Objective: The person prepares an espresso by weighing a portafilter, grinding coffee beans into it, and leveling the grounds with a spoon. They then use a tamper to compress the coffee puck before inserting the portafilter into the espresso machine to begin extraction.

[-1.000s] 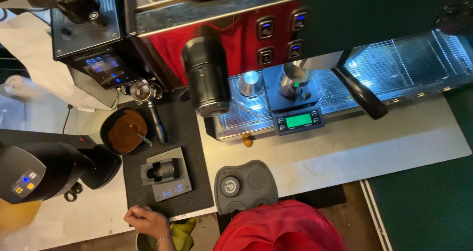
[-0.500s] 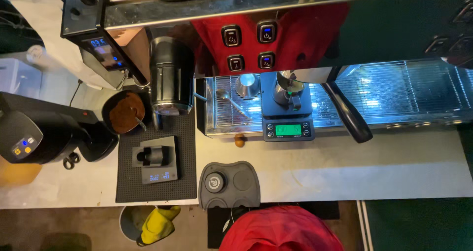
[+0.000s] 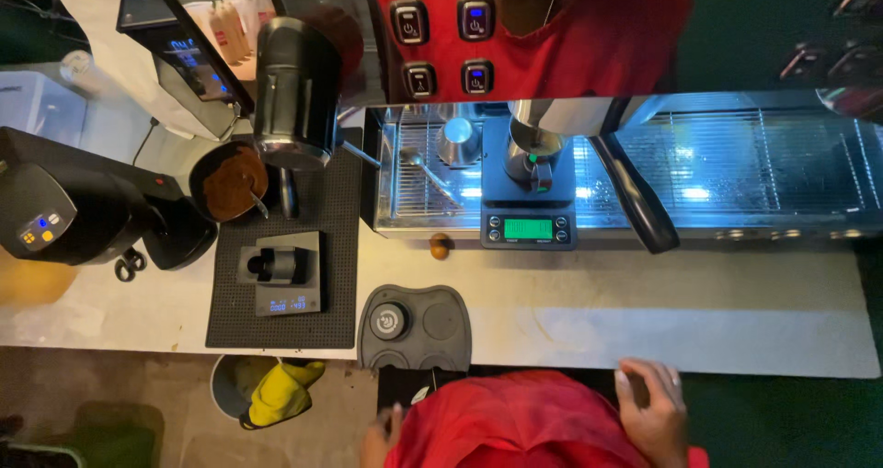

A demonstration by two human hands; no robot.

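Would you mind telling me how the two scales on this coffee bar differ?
The scale on the drip tray carries a small metal pitcher and has a bright green display; the scale on the black mat carries a dark, low object and has a dim bluish readout. The first sits on the machine's grate, the second on the counter mat. Both are dark and square.

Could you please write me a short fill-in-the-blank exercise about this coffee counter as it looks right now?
1. The right hand rests at the counter's ____ edge.
2. The scale under the espresso machine has a ____ display.
3. The yellow cloth hangs on a bin ____ the counter.

Missing words: front; green; below
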